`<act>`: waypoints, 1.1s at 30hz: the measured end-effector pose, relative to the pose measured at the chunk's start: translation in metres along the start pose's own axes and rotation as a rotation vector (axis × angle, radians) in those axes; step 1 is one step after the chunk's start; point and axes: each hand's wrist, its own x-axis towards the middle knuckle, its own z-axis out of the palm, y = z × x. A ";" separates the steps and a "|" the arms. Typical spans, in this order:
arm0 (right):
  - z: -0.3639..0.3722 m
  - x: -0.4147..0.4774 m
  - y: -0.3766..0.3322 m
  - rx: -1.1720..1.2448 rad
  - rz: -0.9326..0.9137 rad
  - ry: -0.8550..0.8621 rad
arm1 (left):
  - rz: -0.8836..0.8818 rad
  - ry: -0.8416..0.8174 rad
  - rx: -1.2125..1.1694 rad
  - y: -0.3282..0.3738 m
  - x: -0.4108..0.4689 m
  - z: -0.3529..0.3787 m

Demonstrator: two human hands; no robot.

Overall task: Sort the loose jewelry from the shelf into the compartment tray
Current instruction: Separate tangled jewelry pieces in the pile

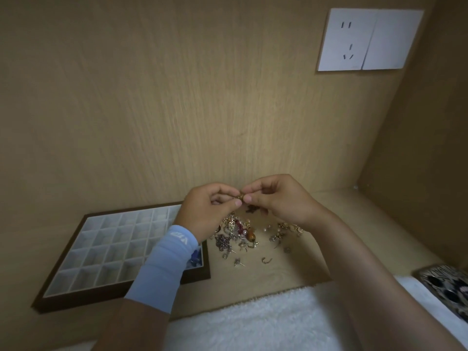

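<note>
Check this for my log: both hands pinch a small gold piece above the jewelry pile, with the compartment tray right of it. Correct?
No: the head view shows the compartment tray left of the jewelry pile. The left hand and right hand pinch the small gold piece above it.

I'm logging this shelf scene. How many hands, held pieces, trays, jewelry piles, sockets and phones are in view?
Hands: 2 (left hand, right hand)
Held piece: 1
Tray: 1
Jewelry pile: 1
Socket: 1
Phone: 1
Total: 7
</note>
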 end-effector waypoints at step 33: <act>0.121 0.031 -0.006 -0.707 0.019 0.104 | 0.079 0.088 0.607 -0.069 -0.028 -0.079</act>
